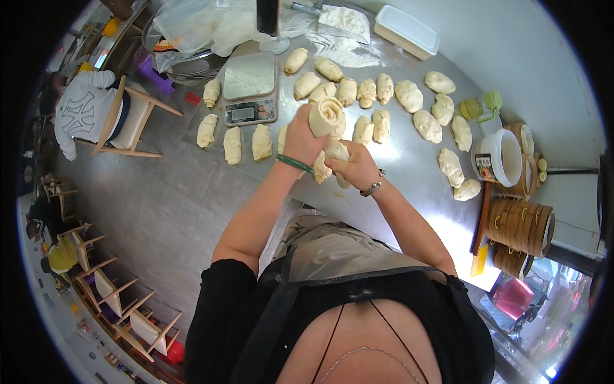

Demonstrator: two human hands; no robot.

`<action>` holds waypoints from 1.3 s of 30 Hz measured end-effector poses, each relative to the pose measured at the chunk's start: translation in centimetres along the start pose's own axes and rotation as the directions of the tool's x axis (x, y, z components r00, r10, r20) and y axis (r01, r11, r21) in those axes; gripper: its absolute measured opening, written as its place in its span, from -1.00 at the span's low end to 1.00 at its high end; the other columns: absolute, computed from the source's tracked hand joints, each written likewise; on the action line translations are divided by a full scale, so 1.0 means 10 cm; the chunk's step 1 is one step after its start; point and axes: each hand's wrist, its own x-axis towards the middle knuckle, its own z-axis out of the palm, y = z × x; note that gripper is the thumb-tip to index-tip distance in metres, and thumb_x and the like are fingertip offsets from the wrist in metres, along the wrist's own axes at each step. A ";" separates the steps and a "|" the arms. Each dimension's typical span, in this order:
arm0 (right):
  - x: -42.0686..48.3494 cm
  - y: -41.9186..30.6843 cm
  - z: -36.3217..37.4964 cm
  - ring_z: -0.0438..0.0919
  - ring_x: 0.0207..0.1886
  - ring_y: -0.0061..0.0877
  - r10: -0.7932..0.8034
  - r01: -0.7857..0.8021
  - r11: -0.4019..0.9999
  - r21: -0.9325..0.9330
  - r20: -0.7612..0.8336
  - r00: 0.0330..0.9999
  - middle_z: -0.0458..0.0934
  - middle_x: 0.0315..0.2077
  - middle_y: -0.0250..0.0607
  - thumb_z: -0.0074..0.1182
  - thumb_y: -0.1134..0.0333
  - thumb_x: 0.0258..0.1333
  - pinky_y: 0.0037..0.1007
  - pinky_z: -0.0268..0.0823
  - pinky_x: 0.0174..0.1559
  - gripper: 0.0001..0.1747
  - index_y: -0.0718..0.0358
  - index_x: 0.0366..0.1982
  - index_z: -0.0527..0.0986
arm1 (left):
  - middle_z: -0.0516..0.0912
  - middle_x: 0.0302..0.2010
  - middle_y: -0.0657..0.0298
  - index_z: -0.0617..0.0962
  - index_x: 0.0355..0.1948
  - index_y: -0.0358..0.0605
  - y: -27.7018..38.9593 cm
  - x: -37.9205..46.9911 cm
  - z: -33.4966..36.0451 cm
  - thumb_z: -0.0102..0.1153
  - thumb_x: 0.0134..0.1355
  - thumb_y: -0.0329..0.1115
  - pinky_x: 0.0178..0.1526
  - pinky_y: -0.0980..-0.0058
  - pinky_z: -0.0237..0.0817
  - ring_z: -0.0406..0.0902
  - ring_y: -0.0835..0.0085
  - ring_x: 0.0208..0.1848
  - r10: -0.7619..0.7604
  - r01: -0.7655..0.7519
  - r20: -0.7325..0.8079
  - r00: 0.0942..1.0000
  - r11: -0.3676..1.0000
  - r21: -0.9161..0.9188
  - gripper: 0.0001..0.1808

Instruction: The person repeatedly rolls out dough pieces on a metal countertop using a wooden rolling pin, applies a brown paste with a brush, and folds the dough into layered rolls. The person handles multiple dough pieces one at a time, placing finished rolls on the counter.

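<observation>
My left hand (303, 129), with a green bangle at the wrist, grips a rolled piece of dough (326, 116) whose spiral end faces up. Just below and to the right, my right hand (357, 165) pinches dough (337, 150) between thumb and fingers. Whether this dough joins the roll in my left hand cannot be made out. Both hands are over the steel worktop (412, 177). Partly hidden beneath them, a dough roll (322, 174) lies on the metal. Several more rolls, such as one dough roll (262, 142), lie left of and beyond my hands.
Smoother dough pieces (428, 126) lie to the right. A digital scale (250, 89), a flour scoop (344, 21) and a lidded box (407, 31) stand farther back. A white tub (496, 157) and bamboo steamers (520, 225) line the right edge. A seated person (84, 113) is at left.
</observation>
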 end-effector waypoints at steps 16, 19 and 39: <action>0.00 0.39 -0.31 0.61 -0.17 -0.29 0.333 -0.257 0.798 0.545 -0.042 0.942 0.58 -0.21 -0.01 0.08 0.44 0.02 -0.23 0.48 -0.07 -0.12 0.26 0.39 0.03 | 0.49 0.16 -0.13 0.45 0.19 -0.30 -1.62 1.31 -1.92 0.32 0.07 0.11 0.23 0.28 0.27 0.45 0.13 0.21 -0.257 0.342 -0.239 0.937 0.816 0.466 -0.18; -0.04 0.41 -0.39 0.60 -0.10 -0.28 0.359 -0.278 0.794 0.540 -0.047 0.932 0.58 -0.17 -0.01 0.02 0.50 -0.02 -0.23 0.47 -0.02 -0.13 0.23 0.38 0.05 | 0.51 0.15 -0.09 0.47 0.18 -0.29 -1.73 1.29 -2.10 0.27 0.12 0.12 0.22 0.28 0.28 0.47 0.14 0.20 -0.301 0.378 -0.231 0.925 0.791 0.481 -0.22; 0.82 -0.03 -0.22 0.39 -0.37 -0.70 0.073 -0.076 0.997 -0.015 -0.124 0.990 0.50 -0.42 -0.38 0.22 0.54 -0.13 -0.57 0.30 -0.29 -0.27 0.31 0.19 0.35 | 0.48 0.10 0.00 0.40 0.21 -0.09 -1.43 1.21 -1.31 0.41 -0.11 -0.17 0.21 0.12 0.25 0.39 -0.02 0.15 -0.116 -0.053 0.145 0.983 0.576 0.816 -0.19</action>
